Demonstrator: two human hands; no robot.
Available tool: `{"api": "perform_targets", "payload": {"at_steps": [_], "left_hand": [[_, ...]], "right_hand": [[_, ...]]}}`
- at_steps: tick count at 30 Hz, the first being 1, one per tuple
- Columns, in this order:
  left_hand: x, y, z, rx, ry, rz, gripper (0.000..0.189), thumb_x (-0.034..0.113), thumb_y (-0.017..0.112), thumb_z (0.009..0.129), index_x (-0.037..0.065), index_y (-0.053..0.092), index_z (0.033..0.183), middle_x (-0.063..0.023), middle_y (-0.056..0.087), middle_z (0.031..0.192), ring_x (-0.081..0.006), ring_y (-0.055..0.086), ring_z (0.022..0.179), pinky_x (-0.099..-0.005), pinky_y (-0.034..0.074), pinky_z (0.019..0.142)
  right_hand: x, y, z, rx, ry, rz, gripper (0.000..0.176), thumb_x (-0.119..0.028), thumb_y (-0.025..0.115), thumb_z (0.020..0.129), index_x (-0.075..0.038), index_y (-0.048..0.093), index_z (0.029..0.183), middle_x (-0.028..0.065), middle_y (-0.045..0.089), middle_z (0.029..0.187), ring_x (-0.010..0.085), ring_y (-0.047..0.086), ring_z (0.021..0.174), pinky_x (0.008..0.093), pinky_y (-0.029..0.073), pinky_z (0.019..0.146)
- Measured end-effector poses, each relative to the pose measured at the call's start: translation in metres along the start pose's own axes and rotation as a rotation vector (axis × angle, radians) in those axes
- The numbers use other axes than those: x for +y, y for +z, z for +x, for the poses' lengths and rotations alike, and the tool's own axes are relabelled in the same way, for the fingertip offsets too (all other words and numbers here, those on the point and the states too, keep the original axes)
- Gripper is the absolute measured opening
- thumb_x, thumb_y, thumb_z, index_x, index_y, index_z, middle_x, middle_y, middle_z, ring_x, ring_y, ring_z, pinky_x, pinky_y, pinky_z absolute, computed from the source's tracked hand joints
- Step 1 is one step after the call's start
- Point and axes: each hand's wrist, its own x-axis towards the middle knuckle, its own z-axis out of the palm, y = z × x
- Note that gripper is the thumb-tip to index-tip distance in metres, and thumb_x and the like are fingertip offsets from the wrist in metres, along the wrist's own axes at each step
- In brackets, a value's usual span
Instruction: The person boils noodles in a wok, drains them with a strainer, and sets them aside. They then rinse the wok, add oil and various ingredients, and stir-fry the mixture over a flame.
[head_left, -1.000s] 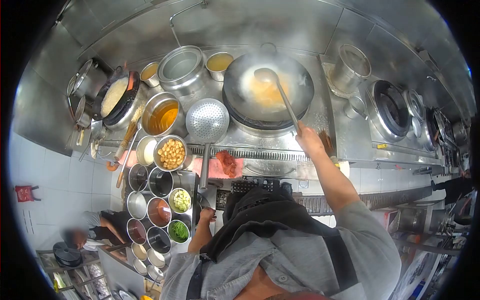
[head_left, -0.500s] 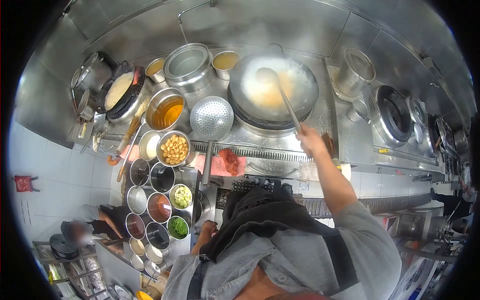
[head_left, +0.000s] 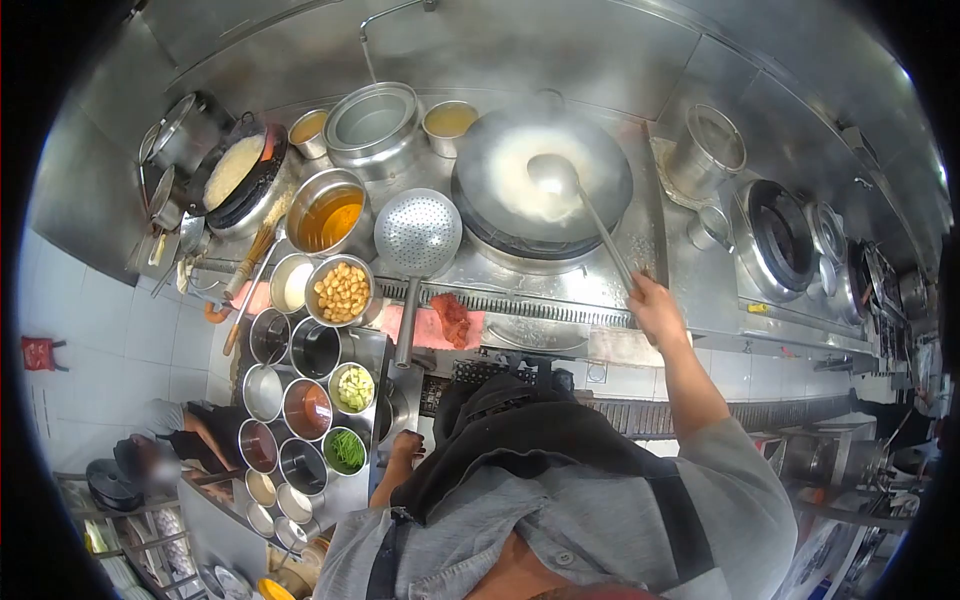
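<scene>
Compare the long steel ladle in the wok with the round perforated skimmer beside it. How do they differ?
The long-handled steel ladle has a solid bowl; the round steel skimmer has a flat head full of holes. The right hand holds the ladle, its bowl inside the steaming dark wok; the skimmer lies unheld beside the wok. Both are metal with long handles.

The long steel ladle slants into the steaming black wok, bowl in pale liquid.

Wok contents behind steam; ladle handle's end inside grip of right hand; fingers of left hand indistinct.
</scene>
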Motion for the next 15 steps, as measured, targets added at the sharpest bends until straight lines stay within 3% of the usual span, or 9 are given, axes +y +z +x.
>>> {"api": "perform_targets", "payload": {"at_steps": [2, 4, 5, 8, 9, 11, 12, 14, 15], "left_hand": [[0.02, -0.007, -0.023, -0.001, 0.002, -0.011, 0.015, 0.01, 0.055, 0.083, 0.0, 0.059, 0.094, -0.0137, 0.063, 0.084, -0.0251, 0.066, 0.068, -0.037, 0.054, 0.049], [0.065, -0.013, -0.094, 0.026, 0.156, 0.551, 0.014, 0.01, 0.055, 0.084, 0.0, 0.061, 0.09, -0.0134, 0.063, 0.08, -0.0242, 0.066, 0.065, -0.0351, 0.054, 0.046], [0.057, -0.018, -0.077, 0.029, 0.156, 0.554, 0.014, 0.01, 0.055, 0.084, 0.0, 0.061, 0.09, -0.0134, 0.063, 0.08, -0.0242, 0.066, 0.065, -0.0351, 0.054, 0.046], [0.041, -0.031, -0.03, -0.091, 0.595, 0.468, 0.012, 0.011, 0.054, 0.084, 0.0, 0.06, 0.084, -0.0126, 0.062, 0.074, -0.0232, 0.065, 0.062, -0.0341, 0.053, 0.044], [0.042, -0.029, -0.027, -0.089, 0.594, 0.466, 0.012, 0.011, 0.054, 0.084, 0.0, 0.06, 0.084, -0.0126, 0.062, 0.074, -0.0232, 0.065, 0.062, -0.0341, 0.053, 0.044], [0.073, -0.018, -0.048, -0.009, 0.287, 0.091, 0.011, 0.01, 0.054, 0.083, 0.0, 0.06, 0.084, -0.012, 0.062, 0.074, -0.0226, 0.065, 0.063, -0.0341, 0.053, 0.045], [0.082, -0.016, -0.058, 0.031, 0.131, -0.098, 0.011, 0.01, 0.053, 0.083, 0.0, 0.06, 0.084, -0.0116, 0.062, 0.074, -0.0224, 0.065, 0.063, -0.0341, 0.053, 0.045], [0.08, -0.014, -0.062, 0.049, 0.155, -0.147, 0.011, 0.009, 0.053, 0.083, 0.001, 0.059, 0.083, -0.0119, 0.062, 0.074, -0.0224, 0.065, 0.063, -0.0339, 0.053, 0.045], [0.081, -0.011, -0.061, 0.059, 0.184, -0.187, 0.01, 0.009, 0.053, 0.083, 0.001, 0.059, 0.082, -0.0123, 0.062, 0.073, -0.0225, 0.065, 0.062, -0.0337, 0.053, 0.044]], "right_hand": [[0.008, 0.015, 0.012, 0.047, -0.083, -0.163, 0.031, -0.009, 0.051, 0.078, 0.001, 0.05, 0.107, 0.0274, 0.06, 0.09, 0.0439, 0.057, 0.088, 0.0517, 0.043, 0.078], [0.007, 0.026, 0.03, 0.051, -0.03, -0.195, 0.039, -0.009, 0.053, 0.078, -0.001, 0.048, 0.116, 0.0263, 0.061, 0.091, 0.0425, 0.057, 0.088, 0.0504, 0.043, 0.078], [-0.007, 0.028, 0.032, 0.044, 0.019, -0.226, 0.047, -0.01, 0.054, 0.078, -0.002, 0.046, 0.124, 0.0252, 0.061, 0.091, 0.0411, 0.057, 0.089, 0.049, 0.044, 0.078], [-0.028, 0.026, 0.023, 0.0, 0.052, -0.042, 0.05, -0.012, 0.057, 0.077, -0.001, 0.046, 0.125, 0.0236, 0.062, 0.091, 0.0386, 0.06, 0.085, 0.0446, 0.046, 0.075], [-0.03, 0.027, 0.02, -0.05, 0.071, 0.099, 0.052, -0.012, 0.058, 0.076, -0.001, 0.046, 0.125, 0.0219, 0.063, 0.089, 0.0358, 0.062, 0.082, 0.042, 0.048, 0.074], [-0.001, 0.028, 0.021, -0.155, 0.215, 0.638, 0.049, -0.012, 0.061, 0.071, 0.002, 0.055, 0.118, 0.0111, 0.061, 0.073, 0.0167, 0.056, 0.052, 0.0311, 0.046, 0.05], [0.008, 0.018, 0.02, -0.181, 0.268, 0.707, 0.052, -0.011, 0.061, 0.07, 0.003, 0.053, 0.119, 0.0101, 0.06, 0.071, 0.0161, 0.055, 0.052, 0.0299, 0.045, 0.047], [0.015, 0.001, 0.016, -0.199, 0.285, 0.81, 0.058, -0.009, 0.063, 0.068, 0.007, 0.049, 0.122, 0.0082, 0.058, 0.066, 0.0132, 0.052, 0.049, 0.0276, 0.042, 0.042], [0.036, 0.004, 0.028, -0.181, 0.205, 0.568, 0.051, -0.01, 0.061, 0.072, 0.006, 0.05, 0.119, 0.0159, 0.061, 0.073, 0.0243, 0.059, 0.054, 0.0354, 0.047, 0.048]]}}
